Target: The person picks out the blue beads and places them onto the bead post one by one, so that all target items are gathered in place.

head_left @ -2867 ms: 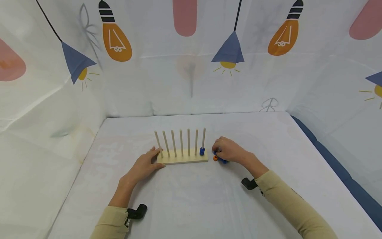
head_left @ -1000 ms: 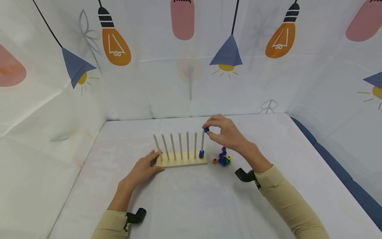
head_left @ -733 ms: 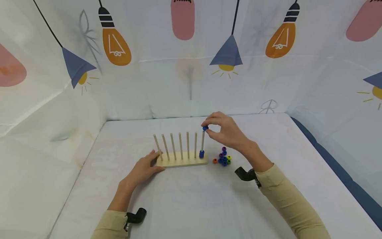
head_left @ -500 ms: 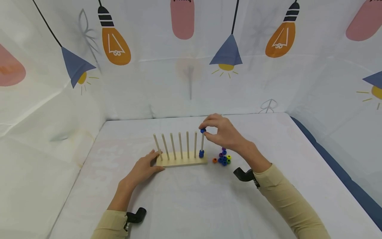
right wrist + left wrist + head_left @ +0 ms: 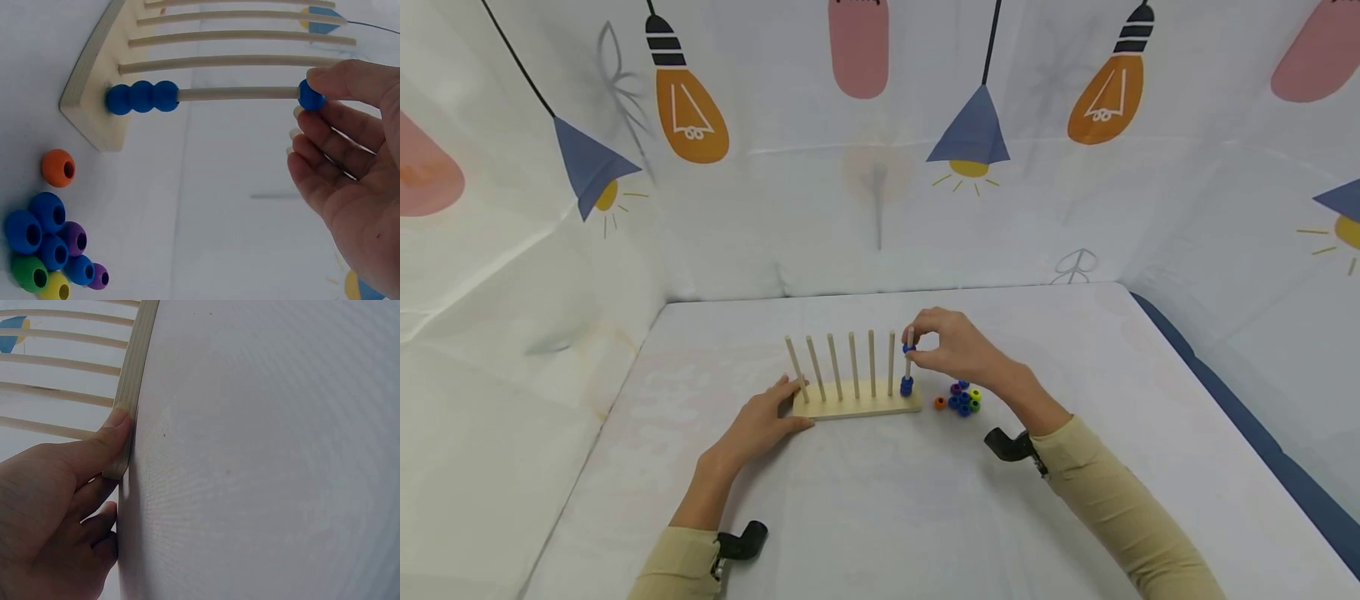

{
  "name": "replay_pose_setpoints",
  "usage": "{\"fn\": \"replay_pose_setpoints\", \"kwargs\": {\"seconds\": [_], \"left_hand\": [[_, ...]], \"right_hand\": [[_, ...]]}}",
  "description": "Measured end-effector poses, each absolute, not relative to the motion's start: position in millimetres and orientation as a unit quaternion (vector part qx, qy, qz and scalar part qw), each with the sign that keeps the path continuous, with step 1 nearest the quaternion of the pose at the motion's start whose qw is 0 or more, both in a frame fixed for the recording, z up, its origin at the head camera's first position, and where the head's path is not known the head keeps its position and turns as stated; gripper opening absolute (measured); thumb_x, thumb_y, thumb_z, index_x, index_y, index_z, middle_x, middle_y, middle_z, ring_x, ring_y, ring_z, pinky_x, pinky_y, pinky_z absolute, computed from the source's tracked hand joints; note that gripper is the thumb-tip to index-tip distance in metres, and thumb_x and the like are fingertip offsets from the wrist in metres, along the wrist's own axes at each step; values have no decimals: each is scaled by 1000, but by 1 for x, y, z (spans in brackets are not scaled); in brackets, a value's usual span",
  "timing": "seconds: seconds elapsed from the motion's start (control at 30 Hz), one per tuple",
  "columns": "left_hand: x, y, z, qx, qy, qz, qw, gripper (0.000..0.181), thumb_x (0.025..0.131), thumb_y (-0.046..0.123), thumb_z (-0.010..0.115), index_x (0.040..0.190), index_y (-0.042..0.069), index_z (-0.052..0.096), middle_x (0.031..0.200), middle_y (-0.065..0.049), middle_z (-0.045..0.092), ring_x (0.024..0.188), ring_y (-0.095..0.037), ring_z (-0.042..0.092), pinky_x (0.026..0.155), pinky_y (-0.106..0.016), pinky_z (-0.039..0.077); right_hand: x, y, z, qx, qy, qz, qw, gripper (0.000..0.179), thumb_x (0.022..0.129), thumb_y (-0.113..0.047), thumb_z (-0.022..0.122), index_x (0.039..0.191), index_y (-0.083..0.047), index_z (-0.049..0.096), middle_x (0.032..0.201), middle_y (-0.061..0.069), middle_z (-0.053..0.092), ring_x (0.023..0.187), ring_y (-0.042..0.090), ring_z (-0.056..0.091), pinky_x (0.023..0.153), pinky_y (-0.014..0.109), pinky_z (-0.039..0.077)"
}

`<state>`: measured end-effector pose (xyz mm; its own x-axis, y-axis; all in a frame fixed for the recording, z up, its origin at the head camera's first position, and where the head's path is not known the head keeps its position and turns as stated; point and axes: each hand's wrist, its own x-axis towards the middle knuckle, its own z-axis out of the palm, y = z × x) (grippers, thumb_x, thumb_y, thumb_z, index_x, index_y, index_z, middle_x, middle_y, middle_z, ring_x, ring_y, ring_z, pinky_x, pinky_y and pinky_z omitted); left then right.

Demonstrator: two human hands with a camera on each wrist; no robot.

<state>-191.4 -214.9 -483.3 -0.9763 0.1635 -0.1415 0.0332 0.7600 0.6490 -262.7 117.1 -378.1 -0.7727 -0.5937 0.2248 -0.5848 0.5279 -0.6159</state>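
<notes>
A pale wooden pegboard [image 5: 857,406] with a row of upright pegs stands on the table. My left hand [image 5: 762,419] grips its left end, with the thumb [image 5: 115,428] along the front edge and the other fingers behind. Three blue beads [image 5: 142,96] are stacked at the foot of the rightmost peg [image 5: 240,93]. Near the top of that same peg, my right hand [image 5: 961,346] pinches another blue bead [image 5: 311,95] between thumb and fingers. In the head view the peg's tip shows above this bead.
Right of the board lies a cluster of loose beads: several blue beads [image 5: 24,232], purple ones, a green bead [image 5: 29,273] and a yellow bead [image 5: 56,287]. An orange bead [image 5: 58,167] sits slightly apart. A printed white cloth [image 5: 880,183] hangs behind the table.
My right hand has gone from the loose beads to the rightmost peg with a blue bead, then down a little, bringing the bead below the peg's tip. The left hand has kept its hold.
</notes>
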Motion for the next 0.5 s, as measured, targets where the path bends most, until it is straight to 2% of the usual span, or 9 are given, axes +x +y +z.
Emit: {"fn": "replay_pose_setpoints", "kwargs": {"seconds": [0.17, 0.37, 0.5], "left_hand": [[-192, -216, -483, 53, 934, 342, 92, 76, 89, 36, 75, 153, 14, 41, 163, -22, 23, 150, -43, 24, 118, -62, 27], [-191, -216, -483, 55, 933, 345, 92, 76, 89, 36, 75, 153, 14, 41, 163, -22, 23, 150, -43, 24, 118, -62, 27], [-191, -216, -483, 57, 931, 348, 92, 76, 89, 36, 74, 153, 14, 40, 163, -22, 23, 150, -42, 24, 118, -62, 26]], "right_hand": [[-265, 115, -391, -345, 877, -333, 24, 10, 86, -9, 76, 89, -15, 68, 98, -1, 68, 98, 18, 61, 84, 37, 53], [-266, 113, -406, -339, 879, -330, 50, 10, 86, -9, 76, 92, -11, 69, 100, 2, 70, 100, 21, 62, 88, 50, 55], [-266, 113, -416, -337, 883, -323, 52, 10, 85, -9, 77, 92, -11, 70, 98, 2, 71, 99, 21, 63, 88, 49, 55]]}}
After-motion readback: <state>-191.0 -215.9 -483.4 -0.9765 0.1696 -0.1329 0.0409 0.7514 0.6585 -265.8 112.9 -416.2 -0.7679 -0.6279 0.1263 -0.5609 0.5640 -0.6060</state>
